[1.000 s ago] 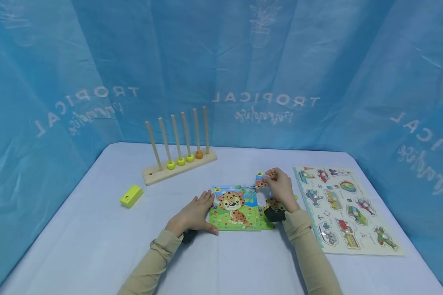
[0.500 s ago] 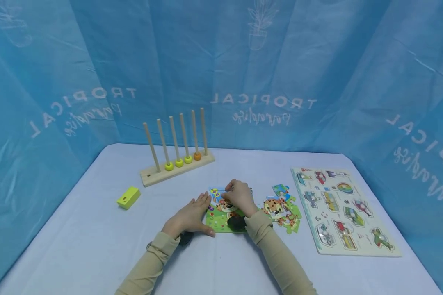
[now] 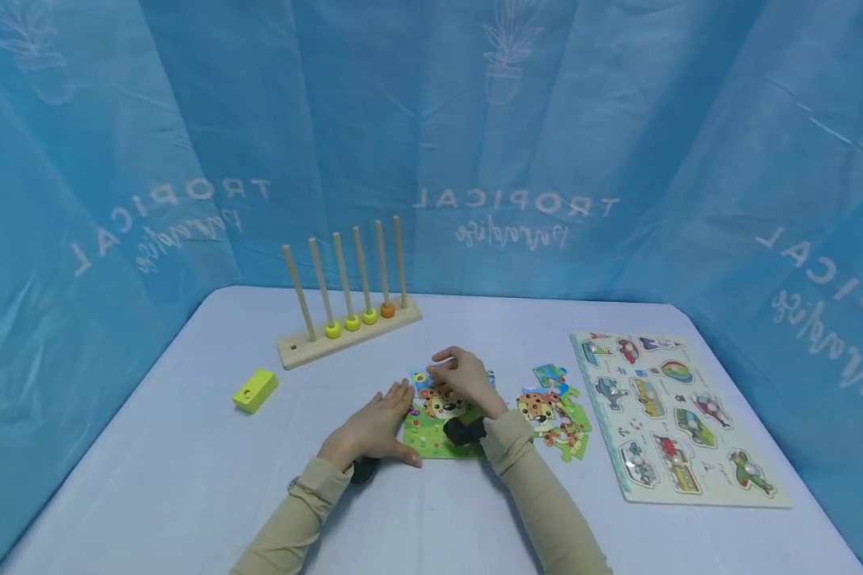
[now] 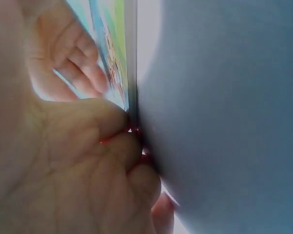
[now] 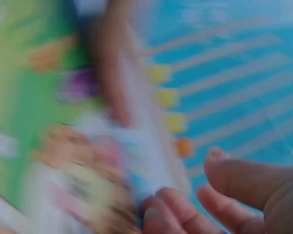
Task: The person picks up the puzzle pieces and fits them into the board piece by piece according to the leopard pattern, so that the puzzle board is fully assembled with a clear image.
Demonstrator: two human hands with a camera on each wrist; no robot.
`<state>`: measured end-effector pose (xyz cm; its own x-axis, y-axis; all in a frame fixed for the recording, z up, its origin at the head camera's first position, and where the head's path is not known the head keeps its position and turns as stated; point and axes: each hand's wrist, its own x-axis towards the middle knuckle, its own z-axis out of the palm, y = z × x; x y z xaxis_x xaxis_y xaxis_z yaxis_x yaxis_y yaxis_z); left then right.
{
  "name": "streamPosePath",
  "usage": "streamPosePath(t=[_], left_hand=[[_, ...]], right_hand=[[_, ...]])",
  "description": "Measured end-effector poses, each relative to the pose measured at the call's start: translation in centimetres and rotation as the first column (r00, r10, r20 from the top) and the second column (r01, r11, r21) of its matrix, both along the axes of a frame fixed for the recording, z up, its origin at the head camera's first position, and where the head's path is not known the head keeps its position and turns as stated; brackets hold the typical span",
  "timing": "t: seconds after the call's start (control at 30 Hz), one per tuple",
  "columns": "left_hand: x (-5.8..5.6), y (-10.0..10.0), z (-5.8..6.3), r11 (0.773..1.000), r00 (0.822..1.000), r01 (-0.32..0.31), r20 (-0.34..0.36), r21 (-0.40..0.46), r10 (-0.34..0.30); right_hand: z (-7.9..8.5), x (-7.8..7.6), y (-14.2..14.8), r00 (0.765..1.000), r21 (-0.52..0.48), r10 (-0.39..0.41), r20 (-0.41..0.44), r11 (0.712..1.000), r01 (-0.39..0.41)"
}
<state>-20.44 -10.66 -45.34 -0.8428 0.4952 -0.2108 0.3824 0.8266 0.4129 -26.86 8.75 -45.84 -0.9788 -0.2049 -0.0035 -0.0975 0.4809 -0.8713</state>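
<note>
Leopard puzzle board (image 3: 431,447), flat and rectangular, with a printed green lower part; it lies on the cloth between the two hands. Left hand (image 3: 371,427), fingers straight and somewhat spread, lying along the board's left edge and touching it, thumb by the near corner; right hand (image 3: 467,379), over the board's upper part, fingers loosely bent, thumb held apart from them, fingertips at the picture's top border, blurred in the wrist view. Interlocking jigsaw pieces (image 3: 539,410), flat, knob-edged, in a joined leopard cluster just right of the board.

Also: abacus stand (image 3: 316,350), pale smooth wood, six slim round rods, three yellow rings and one orange; yellow block (image 3: 255,390), oblong, pierced by a hole; inset vehicle board (image 3: 690,497), cream, with shaped pieces, at the right; white cloth (image 3: 151,495); blue curtain (image 3: 431,104), creased, printed with lettering; beige sleeves (image 3: 546,499), cuffs folded.
</note>
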Motion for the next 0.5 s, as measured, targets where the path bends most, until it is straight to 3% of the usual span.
streamPosePath(t=[0.1, 0.2, 0.27, 0.33, 0.4, 0.5], left_hand=[[0.1, 0.1, 0.0, 1.0, 1.0, -0.004, 0.002, 0.005, 0.004], [0.2, 0.1, 0.1, 1.0, 1.0, -0.006, 0.0, 0.01, 0.006], [0.2, 0.1, 0.1, 1.0, 1.0, -0.003, 0.0, 0.011, 0.003], [0.1, 0.1, 0.1, 1.0, 1.0, -0.002, 0.002, 0.014, 0.002], [0.1, 0.1, 0.1, 1.0, 1.0, -0.003, 0.008, 0.013, 0.003], [0.0, 0.2, 0.0, 1.0, 1.0, -0.008, 0.008, 0.013, 0.007]], right_hand=[[0.7, -0.4, 3.4, 0.999, -0.071, -0.04, 0.0, 0.997, 0.04], [1.3, -0.3, 7.2, 0.975, 0.019, -0.215, -0.055, 0.976, 0.216], [1.3, -0.1, 9.8, 0.938, 0.134, -0.336, -0.087, 0.929, 0.345], [1.3, 0.3, 11.8, 0.904, 0.249, -0.42, -0.079, 0.87, 0.426], [1.2, 0.6, 13.3, 0.895, 0.322, -0.442, -0.062, 0.84, 0.437], [1.2, 0.7, 14.4, 0.913, 0.356, -0.407, -0.014, 0.851, 0.385]])
